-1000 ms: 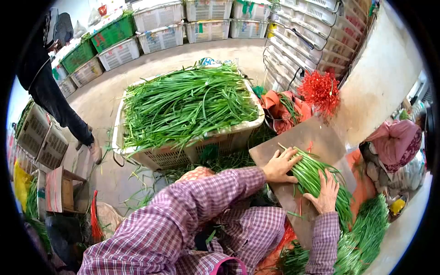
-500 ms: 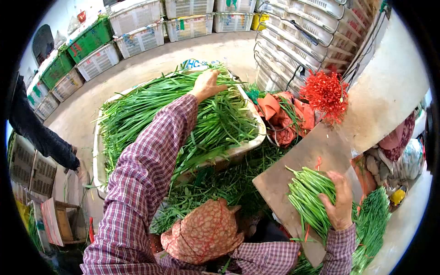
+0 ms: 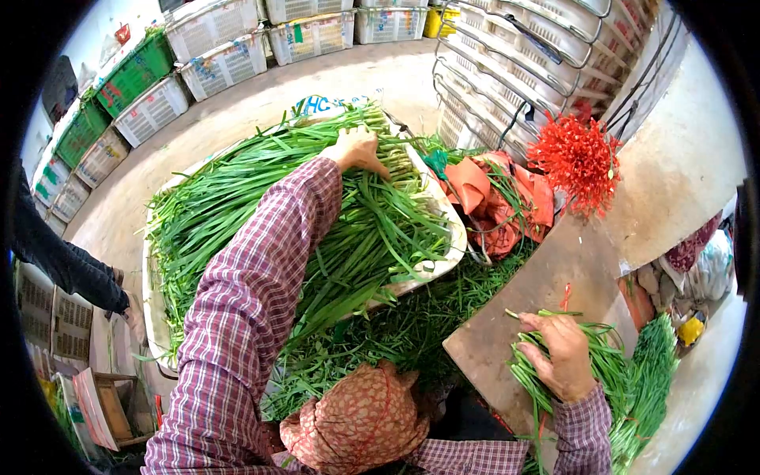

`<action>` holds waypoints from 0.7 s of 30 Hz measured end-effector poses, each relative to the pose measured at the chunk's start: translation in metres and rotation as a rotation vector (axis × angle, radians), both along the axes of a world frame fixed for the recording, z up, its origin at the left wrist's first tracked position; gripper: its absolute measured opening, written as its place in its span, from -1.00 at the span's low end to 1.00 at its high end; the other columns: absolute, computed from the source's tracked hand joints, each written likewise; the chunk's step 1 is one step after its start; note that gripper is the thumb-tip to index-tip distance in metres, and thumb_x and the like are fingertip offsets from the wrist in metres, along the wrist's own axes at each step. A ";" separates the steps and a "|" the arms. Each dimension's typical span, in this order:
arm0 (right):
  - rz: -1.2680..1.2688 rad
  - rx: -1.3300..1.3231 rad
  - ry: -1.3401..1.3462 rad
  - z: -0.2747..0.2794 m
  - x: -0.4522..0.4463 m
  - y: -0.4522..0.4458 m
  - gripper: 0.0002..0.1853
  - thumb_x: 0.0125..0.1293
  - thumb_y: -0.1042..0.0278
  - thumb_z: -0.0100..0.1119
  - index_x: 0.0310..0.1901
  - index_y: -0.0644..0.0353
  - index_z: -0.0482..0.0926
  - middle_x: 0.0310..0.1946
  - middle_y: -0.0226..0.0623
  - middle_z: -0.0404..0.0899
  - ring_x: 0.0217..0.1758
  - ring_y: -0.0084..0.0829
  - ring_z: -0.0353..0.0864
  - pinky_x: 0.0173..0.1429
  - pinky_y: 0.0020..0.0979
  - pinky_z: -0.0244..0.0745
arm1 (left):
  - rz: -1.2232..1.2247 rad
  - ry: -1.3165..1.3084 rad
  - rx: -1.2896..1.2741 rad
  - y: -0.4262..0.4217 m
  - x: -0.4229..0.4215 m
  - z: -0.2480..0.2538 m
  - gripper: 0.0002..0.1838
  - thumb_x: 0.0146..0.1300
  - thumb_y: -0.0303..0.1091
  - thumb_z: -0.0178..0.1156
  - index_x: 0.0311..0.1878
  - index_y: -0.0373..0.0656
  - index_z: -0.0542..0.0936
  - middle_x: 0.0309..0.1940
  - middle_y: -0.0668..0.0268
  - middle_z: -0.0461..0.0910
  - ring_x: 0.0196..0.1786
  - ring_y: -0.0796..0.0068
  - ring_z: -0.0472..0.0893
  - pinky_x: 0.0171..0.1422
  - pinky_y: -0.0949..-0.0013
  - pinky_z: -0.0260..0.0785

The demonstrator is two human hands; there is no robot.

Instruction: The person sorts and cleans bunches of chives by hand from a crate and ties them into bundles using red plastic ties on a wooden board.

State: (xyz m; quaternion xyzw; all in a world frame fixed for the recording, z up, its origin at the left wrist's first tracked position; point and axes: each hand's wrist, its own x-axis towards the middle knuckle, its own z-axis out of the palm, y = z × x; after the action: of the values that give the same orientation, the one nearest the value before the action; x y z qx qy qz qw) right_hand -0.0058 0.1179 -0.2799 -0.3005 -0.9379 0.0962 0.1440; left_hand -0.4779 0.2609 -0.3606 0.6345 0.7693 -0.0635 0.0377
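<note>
My left hand (image 3: 358, 149) reaches over the white crate (image 3: 154, 317) heaped with long garlic chives (image 3: 245, 190). Its fingers curl down around stalks near their pale ends, partly hidden, with the thumb to the right. On the brown board (image 3: 507, 317) at the right, my right hand (image 3: 560, 356) grips a smaller bunch of garlic chives (image 3: 532, 368) between thumb and fingers. A thin red tie (image 3: 565, 297) lies just beyond this hand. Tied bunches of chives (image 3: 651, 388) lie right of the board.
Loose green leaves (image 3: 396, 332) cover the space below the crate. An orange bag (image 3: 507, 210) and a cluster of red ties (image 3: 574, 162) stand beyond the board. Stacked white crates (image 3: 514, 71) rise behind them. A person's dark-trousered leg (image 3: 71, 273) is at the left.
My right hand has shifted slightly left over its bunch, whose stalks now lie looser and more spread. My left hand stays in the crate, its fingers deeper among the stalks. The view has shifted slightly.
</note>
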 end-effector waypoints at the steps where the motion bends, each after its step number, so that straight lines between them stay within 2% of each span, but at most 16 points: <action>1: -0.001 -0.002 0.000 -0.002 -0.002 0.000 -0.54 0.05 0.33 0.41 0.03 0.15 0.58 -0.25 -0.29 0.65 -0.15 -0.20 0.59 0.00 -0.22 0.46 | -0.020 -0.014 0.003 -0.004 0.002 -0.001 0.26 -0.25 0.52 0.33 0.35 -0.37 0.31 0.20 -0.14 0.38 0.31 -0.08 0.35 0.38 -0.11 0.15; 4: 0.028 -0.062 -0.009 -0.007 -0.010 0.000 -0.57 0.07 0.31 0.40 0.01 0.14 0.59 -0.27 -0.32 0.64 -0.18 -0.24 0.59 -0.02 -0.23 0.45 | -0.036 -0.045 0.028 -0.011 0.001 0.001 0.25 -0.26 0.50 0.37 0.35 -0.34 0.31 0.20 -0.14 0.38 0.29 -0.11 0.37 0.34 -0.08 0.21; 6: 0.075 -0.053 -0.016 -0.009 -0.015 0.001 -0.61 0.10 0.30 0.39 -0.01 0.12 0.60 -0.28 -0.32 0.64 -0.21 -0.25 0.59 -0.04 -0.23 0.46 | 0.056 -0.089 0.037 -0.006 -0.008 -0.003 0.27 -0.28 0.49 0.39 0.37 -0.32 0.29 0.20 -0.16 0.36 0.29 -0.11 0.37 0.32 -0.05 0.26; 7: 0.073 -0.053 -0.019 -0.009 -0.016 0.002 -0.61 0.10 0.30 0.39 -0.01 0.12 0.60 -0.28 -0.32 0.64 -0.21 -0.25 0.59 -0.04 -0.23 0.46 | 0.068 -0.039 0.092 -0.003 -0.009 -0.006 0.17 -0.26 0.40 0.42 0.29 -0.33 0.36 0.12 -0.14 0.44 0.19 -0.06 0.45 0.24 0.03 0.37; 8: 0.088 -0.042 -0.029 -0.010 -0.015 0.002 -0.63 0.11 0.29 0.38 -0.02 0.11 0.60 -0.29 -0.32 0.64 -0.22 -0.24 0.58 -0.05 -0.23 0.46 | 0.064 -0.043 0.093 -0.002 -0.005 -0.003 0.17 -0.26 0.40 0.42 0.29 -0.33 0.36 0.12 -0.14 0.44 0.19 -0.06 0.45 0.24 0.03 0.37; 10: 0.097 -0.030 -0.041 -0.009 -0.014 0.002 -0.64 0.12 0.28 0.37 -0.03 0.11 0.60 -0.30 -0.32 0.64 -0.23 -0.24 0.58 -0.07 -0.23 0.46 | 0.088 -0.066 0.036 0.001 0.005 0.004 0.02 -0.28 0.30 0.48 0.13 -0.38 0.49 0.01 -0.03 0.54 0.13 0.08 0.52 0.23 0.10 0.37; 11: 0.096 -0.037 -0.037 -0.010 -0.014 0.003 -0.65 0.12 0.28 0.37 -0.05 0.12 0.61 -0.31 -0.31 0.64 -0.24 -0.23 0.59 -0.08 -0.22 0.46 | 0.050 0.079 0.169 -0.005 0.016 -0.004 -0.13 -0.23 0.17 0.48 0.03 -0.36 0.53 -0.11 0.04 0.59 0.02 0.15 0.57 0.17 0.16 0.42; 15: 0.117 -0.074 -0.042 -0.013 -0.024 0.007 -0.68 0.14 0.27 0.35 -0.07 0.14 0.61 -0.33 -0.27 0.63 -0.26 -0.21 0.59 -0.10 -0.23 0.48 | 0.046 0.126 0.279 -0.009 0.020 -0.017 -0.27 -0.20 0.06 0.48 -0.05 -0.32 0.56 -0.11 0.03 0.58 0.00 0.14 0.57 0.13 0.16 0.42; 18: 0.150 -0.071 0.058 -0.013 -0.047 0.018 -0.66 0.15 0.29 0.34 -0.04 0.19 0.61 -0.31 -0.20 0.64 -0.28 -0.14 0.60 -0.11 -0.22 0.48 | 0.030 0.032 0.365 -0.011 0.006 -0.013 -0.33 -0.21 0.02 0.47 -0.10 -0.28 0.57 -0.18 0.05 0.59 -0.06 0.17 0.59 0.07 0.17 0.45; 19: 0.153 -0.087 0.049 -0.011 -0.053 0.024 -0.61 0.19 0.31 0.31 0.05 0.21 0.57 -0.23 -0.18 0.66 -0.18 -0.19 0.64 -0.03 -0.24 0.51 | 0.075 -0.139 0.356 -0.016 0.004 0.000 -0.36 -0.20 0.00 0.46 -0.12 -0.28 0.57 -0.20 0.05 0.60 -0.10 0.19 0.61 0.04 0.18 0.47; 20: 0.153 -0.086 0.050 -0.010 -0.062 0.030 -0.61 0.19 0.31 0.31 0.05 0.21 0.57 -0.23 -0.18 0.66 -0.18 -0.19 0.64 -0.03 -0.24 0.51 | 0.120 -0.308 0.343 -0.023 0.000 0.013 -0.39 -0.20 -0.02 0.45 -0.14 -0.27 0.57 -0.22 0.04 0.61 -0.13 0.21 0.62 0.00 0.19 0.48; 21: 0.110 -0.136 0.183 -0.010 -0.074 0.034 -0.57 0.18 0.31 0.33 0.09 0.23 0.55 -0.20 -0.19 0.66 -0.15 -0.22 0.65 0.01 -0.24 0.53 | 0.120 -0.389 0.357 -0.032 -0.004 0.025 -0.35 -0.20 -0.04 0.43 -0.08 -0.32 0.56 -0.23 0.03 0.61 -0.17 0.23 0.63 -0.04 0.21 0.50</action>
State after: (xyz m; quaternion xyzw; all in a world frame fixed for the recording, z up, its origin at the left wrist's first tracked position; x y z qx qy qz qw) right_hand -0.0800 0.1517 -0.2897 -0.2476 -0.9273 0.1945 0.2027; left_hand -0.4822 0.2289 -0.3357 0.5845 0.7830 0.1989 0.0760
